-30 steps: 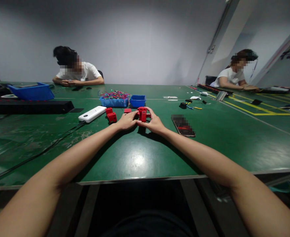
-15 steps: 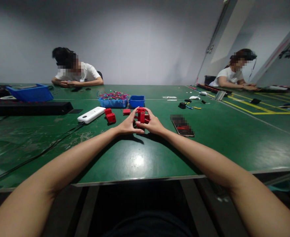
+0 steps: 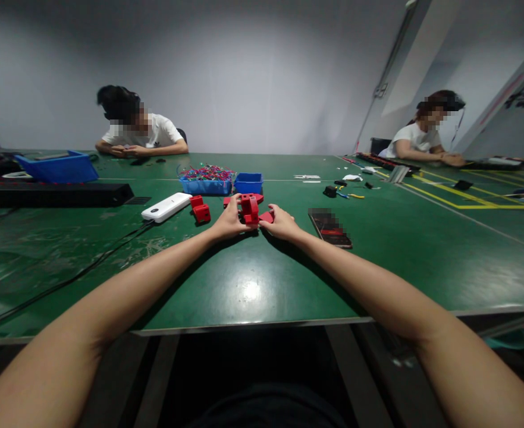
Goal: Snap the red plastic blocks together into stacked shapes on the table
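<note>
My left hand (image 3: pixel 229 222) grips a red plastic block with a notch (image 3: pixel 249 209), thumb below it and fingers at its far left side. Just to the right, my right hand (image 3: pixel 283 224) has a smaller red wedge-shaped piece (image 3: pixel 267 216) between thumb and forefinger. The two red parts are close together, low over the green table (image 3: pixel 244 273); whether they touch I cannot tell. Behind the left hand lies another red piece (image 3: pixel 257 197), partly hidden. Left of my hands, two joined or touching red blocks (image 3: pixel 200 210) rest on the table.
A white power bank-like device (image 3: pixel 167 207) with a black cable lies left, a phone (image 3: pixel 330 228) right. Farther back are a blue bin of coloured wires (image 3: pixel 206 185), another blue bin (image 3: pixel 248 182) and yellow-handled pliers (image 3: pixel 348 194). Two people (image 3: pixel 141 131) sit across the table.
My hands have drawn slightly apart. The red block has turned and shifted a little left in my left hand, and a separate red wedge now shows at my right hand.
</note>
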Available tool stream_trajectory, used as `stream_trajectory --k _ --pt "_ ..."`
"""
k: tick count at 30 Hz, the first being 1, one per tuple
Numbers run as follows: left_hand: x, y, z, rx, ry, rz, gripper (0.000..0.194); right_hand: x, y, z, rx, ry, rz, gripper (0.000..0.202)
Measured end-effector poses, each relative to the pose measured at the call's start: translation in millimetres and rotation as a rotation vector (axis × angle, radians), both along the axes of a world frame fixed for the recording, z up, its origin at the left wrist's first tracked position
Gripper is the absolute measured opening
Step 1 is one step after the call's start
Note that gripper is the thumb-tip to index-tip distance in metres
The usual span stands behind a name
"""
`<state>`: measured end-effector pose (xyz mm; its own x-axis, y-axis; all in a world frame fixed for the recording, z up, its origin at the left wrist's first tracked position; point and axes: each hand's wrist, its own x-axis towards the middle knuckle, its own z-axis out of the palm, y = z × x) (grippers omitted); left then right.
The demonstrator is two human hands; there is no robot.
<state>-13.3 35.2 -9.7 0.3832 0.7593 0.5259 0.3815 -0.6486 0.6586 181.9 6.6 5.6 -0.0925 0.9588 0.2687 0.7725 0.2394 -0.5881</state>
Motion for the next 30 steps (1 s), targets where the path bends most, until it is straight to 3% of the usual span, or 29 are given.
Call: stream_trajectory --k 6,11,16,19,26,30 --pt "-0.5 -4.1 3.0 -0.009 0.029 -0.038 0.102 2.6 4.3 -4.1 0.061 0.027 -0.003 0.061" --pt "0.3 -6.3 2.1 0.005 0.054 -0.056 0.106 -0.4 13.9 -8.2 0.062 0.326 -0.100 0.064" --pt "1.8 -11.1 3.5 0.066 0.088 -0.057 0.104 -3.9 19.1 -13.5 0.029 0.617 -0.020 0.037" --pt "2.0 -12.6 3.7 0.083 0.104 -0.059 0.101 -4.7 19.1 -16.1 0.065 0.740 -0.024 0.041" --pt "2.2 -14.0 3.9 0.094 0.120 -0.084 0.101 -4.7 17.3 -18.4 0.042 0.863 -0.082 0.055" --pt "2.8 -15.8 5.5 0.097 0.150 -0.087 0.096 -1.4 19.9 -19.1 0.048 0.852 -0.112 0.046"
